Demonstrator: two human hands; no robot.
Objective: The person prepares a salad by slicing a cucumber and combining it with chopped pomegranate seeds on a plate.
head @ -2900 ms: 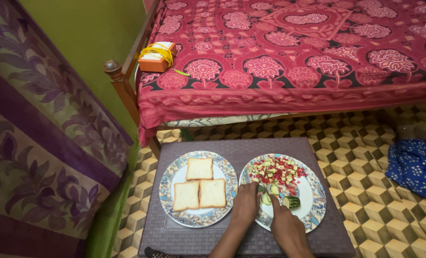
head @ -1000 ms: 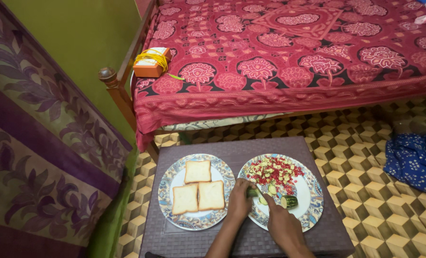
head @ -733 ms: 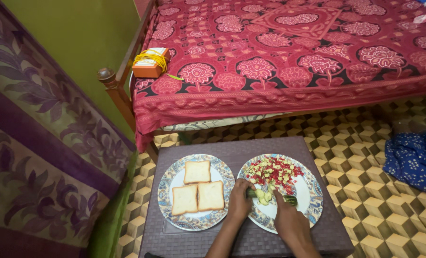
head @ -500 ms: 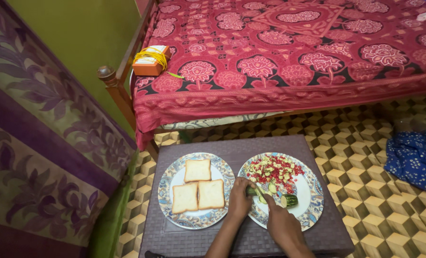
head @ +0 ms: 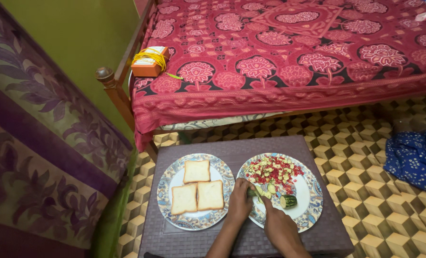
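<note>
Hanging along the left edge, a purple and green floral curtain (head: 36, 143) is framing the scene, and next to it an orange box (head: 149, 61) wrapped in yellow cord is sitting on the corner of the bed (head: 289, 57) with its red patterned cover. Below, a dark woven tabletop (head: 244, 241) is carrying two patterned plates side by side. The left plate (head: 167, 179) is holding three slices of bread (head: 197, 191), one above and two below, touching each other. The left hand (head: 240, 203) is reaching onto the near edge of the right plate (head: 313, 196), its fingers curled narrowly over a slim green vegetable (head: 260, 192), pale inside and already partly sliced, which is lying with its long axis running from lower left to upper right toward the heap of chopped red and green pieces (head: 272, 172). The right hand (head: 280, 227) is closing around something just beside it, though what it grips is too hidden to tell. A cut green stub (head: 288, 201) is resting to the right, its round pale face turned up. A blue cloth (head: 416, 157) is lying on the cube-patterned floor (head: 366, 143) at far right. Compared with half a second earlier, the hands are sitting in nearly the same spot, the right one pulled slightly nearer the plate's rim.
</note>
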